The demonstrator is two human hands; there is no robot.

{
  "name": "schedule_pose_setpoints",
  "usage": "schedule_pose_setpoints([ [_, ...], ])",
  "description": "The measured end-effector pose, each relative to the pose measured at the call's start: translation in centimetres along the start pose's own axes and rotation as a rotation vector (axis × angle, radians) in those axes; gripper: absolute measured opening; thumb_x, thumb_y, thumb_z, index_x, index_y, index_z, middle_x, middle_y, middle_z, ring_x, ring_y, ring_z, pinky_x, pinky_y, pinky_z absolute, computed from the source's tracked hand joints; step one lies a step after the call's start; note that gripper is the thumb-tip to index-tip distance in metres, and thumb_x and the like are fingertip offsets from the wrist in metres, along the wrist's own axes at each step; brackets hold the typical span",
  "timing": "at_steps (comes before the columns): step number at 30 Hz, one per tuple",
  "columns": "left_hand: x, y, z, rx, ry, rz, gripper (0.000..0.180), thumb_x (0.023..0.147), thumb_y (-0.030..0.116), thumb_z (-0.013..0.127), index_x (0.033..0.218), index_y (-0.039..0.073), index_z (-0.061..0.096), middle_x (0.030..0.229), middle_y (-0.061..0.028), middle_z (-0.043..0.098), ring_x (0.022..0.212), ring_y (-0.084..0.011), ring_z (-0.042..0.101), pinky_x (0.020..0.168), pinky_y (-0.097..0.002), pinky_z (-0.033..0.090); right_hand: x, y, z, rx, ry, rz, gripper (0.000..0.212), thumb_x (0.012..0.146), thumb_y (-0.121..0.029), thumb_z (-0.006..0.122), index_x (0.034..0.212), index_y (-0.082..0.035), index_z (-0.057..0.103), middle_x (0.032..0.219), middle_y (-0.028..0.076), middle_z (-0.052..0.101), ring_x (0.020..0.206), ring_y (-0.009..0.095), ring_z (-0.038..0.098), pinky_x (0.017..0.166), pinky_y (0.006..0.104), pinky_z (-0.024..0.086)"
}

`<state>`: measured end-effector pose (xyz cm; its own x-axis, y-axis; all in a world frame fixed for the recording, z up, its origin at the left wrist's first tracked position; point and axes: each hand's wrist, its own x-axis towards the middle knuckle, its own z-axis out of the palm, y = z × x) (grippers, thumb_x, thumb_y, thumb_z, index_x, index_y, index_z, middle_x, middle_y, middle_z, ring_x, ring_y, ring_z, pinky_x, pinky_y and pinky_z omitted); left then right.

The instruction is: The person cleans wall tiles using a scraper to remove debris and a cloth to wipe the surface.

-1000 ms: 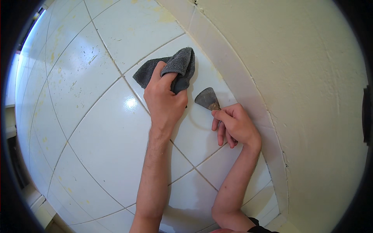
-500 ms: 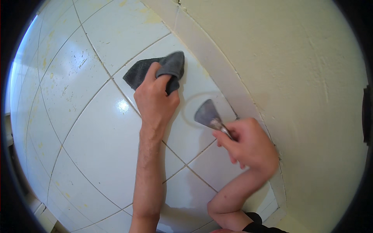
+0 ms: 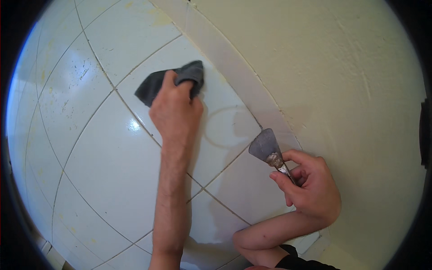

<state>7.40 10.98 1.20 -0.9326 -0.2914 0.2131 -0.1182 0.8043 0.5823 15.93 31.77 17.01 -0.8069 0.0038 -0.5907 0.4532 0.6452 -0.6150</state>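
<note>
My left hand (image 3: 176, 112) presses a dark grey cloth (image 3: 155, 83) flat onto a white floor tile (image 3: 216, 117), fingers curled over the cloth. A faint ring-shaped mark (image 3: 225, 128) shows on the tile just right of that hand. My right hand (image 3: 310, 189) grips the handle of a metal scraper (image 3: 266, 147), its wide worn blade pointing up and left, near the tile's edge by the skirting strip. The two hands are about a hand's width apart.
Glossy white floor tiles (image 3: 99, 162) with dark grout lines fill the left and middle. A pale skirting strip (image 3: 243, 85) runs diagonally along a cream painted wall (image 3: 342, 81) on the right. Small yellowish specks dot the far tiles.
My right hand with the scraper has drawn back to the right and down, away from the ring mark. The left hand with the cloth stays pressed on the tile.
</note>
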Motion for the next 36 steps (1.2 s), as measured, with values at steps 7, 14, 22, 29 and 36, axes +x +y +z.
schedule_pose_setpoints([
  [7, -0.2, 1.4, -1.6, -0.069, -0.546, 0.26, 0.029, 0.063, 0.002, 0.067, 0.091, 0.002, 0.078, 0.128, -0.016, 0.069, 0.093, -0.0397, 0.07, 0.079, -0.0474, 0.057, -1.3, -0.8, -0.2, -0.004, 0.004, -0.072, 0.022, 0.086, -0.002, 0.077, 0.106, 0.001, 0.069, 0.061, 0.009, 0.062, 0.049, 0.011, 0.059, 0.048, 0.0275, 0.048],
  [14, -2.2, 3.3, -1.7, -0.156, -0.945, 0.347, 0.028, 0.064, 0.005, 0.067, 0.09, 0.006, 0.078, 0.117, -0.012, 0.074, 0.095, -0.0399, 0.07, 0.079, -0.0481, 0.057, -1.7, 0.0, -0.1, -0.027, 0.022, -0.117, 0.03, 0.089, 0.002, 0.076, 0.118, 0.006, 0.069, 0.069, 0.005, 0.061, 0.045, 0.005, 0.053, 0.035, 0.0246, 0.035],
  [22, -0.4, 1.4, -0.5, -0.05, -0.222, -0.05, 0.033, 0.07, 0.004, 0.068, 0.102, 0.005, 0.078, 0.138, -0.0091, 0.066, 0.09, -0.0329, 0.072, 0.078, -0.0405, 0.057, 2.8, -1.1, 0.8, 0.078, -0.101, 0.255, 0.024, 0.1, -0.009, 0.067, 0.119, 0.007, 0.065, 0.065, 0.008, 0.06, 0.041, 0.013, 0.056, 0.034, 0.0291, 0.04],
  [29, -0.3, -0.2, 1.5, -0.266, 0.038, -0.024, 0.023, 0.07, 0.004, 0.068, 0.091, 0.004, 0.077, 0.114, -0.0067, 0.071, 0.075, -0.0311, 0.069, 0.066, -0.0402, 0.054, 4.7, 1.0, 1.7, 0.073, -0.161, 0.163, 0.024, 0.101, -0.004, 0.062, 0.12, 0.01, 0.061, 0.068, 0.007, 0.059, 0.052, 0.014, 0.062, 0.044, 0.0308, 0.049],
  [36, -0.4, -0.6, 1.9, -0.231, 0.108, 0.052, 0.024, 0.069, 0.004, 0.067, 0.09, 0.001, 0.077, 0.112, -0.0077, 0.072, 0.072, -0.0304, 0.067, 0.064, -0.0386, 0.053, 5.2, 1.4, 1.7, 0.075, -0.185, 0.166, 0.023, 0.101, 0.0, 0.06, 0.12, 0.011, 0.061, 0.071, 0.007, 0.057, 0.056, 0.015, 0.063, 0.049, 0.0318, 0.053],
])
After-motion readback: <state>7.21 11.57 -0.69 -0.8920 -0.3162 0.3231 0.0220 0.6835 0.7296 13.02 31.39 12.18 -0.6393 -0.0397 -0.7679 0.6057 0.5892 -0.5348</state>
